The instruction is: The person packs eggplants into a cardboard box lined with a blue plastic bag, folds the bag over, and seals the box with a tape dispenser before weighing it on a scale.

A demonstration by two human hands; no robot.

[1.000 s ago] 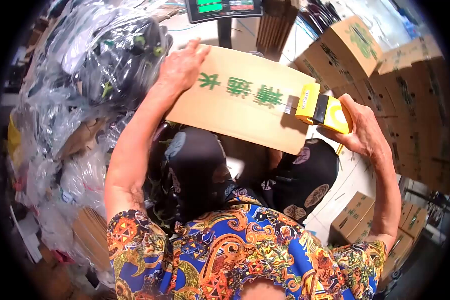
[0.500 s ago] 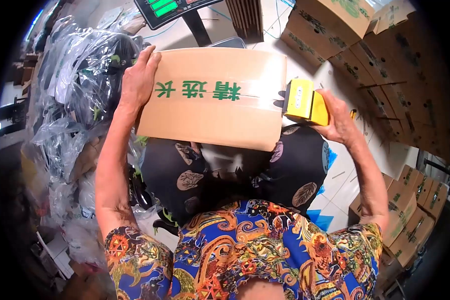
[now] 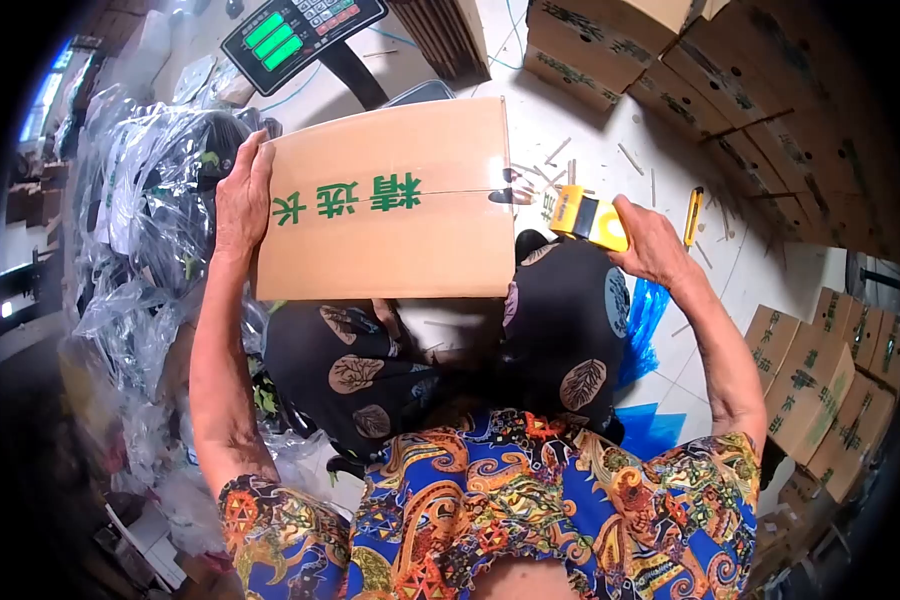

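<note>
A closed cardboard box point(image 3: 390, 250) with green Chinese lettering lies across my knees, a seam running lengthwise along its top. My left hand point(image 3: 242, 195) grips its left end, the fingers together over the edge. In my right hand point(image 3: 655, 245) is a yellow tape dispenser point(image 3: 590, 222), held a short gap away from the box's right end. The top has a shiny patch near that end, and a clear strip seems to span the gap, though it is hard to make out.
A scale display point(image 3: 280, 45) with green readouts stands ahead. Clear plastic bags point(image 3: 140, 200) with eggplants heap at the left. Stacked cartons point(image 3: 740, 110) rise at the right, more cartons point(image 3: 805, 395) behind. On the floor are a yellow utility knife point(image 3: 693, 215), scattered sticks and blue plastic point(image 3: 650, 430).
The tape dispenser has gone from against the box's right end to a little apart from it, and has tilted. The view has shifted, showing more floor. My left hand keeps its grip.
</note>
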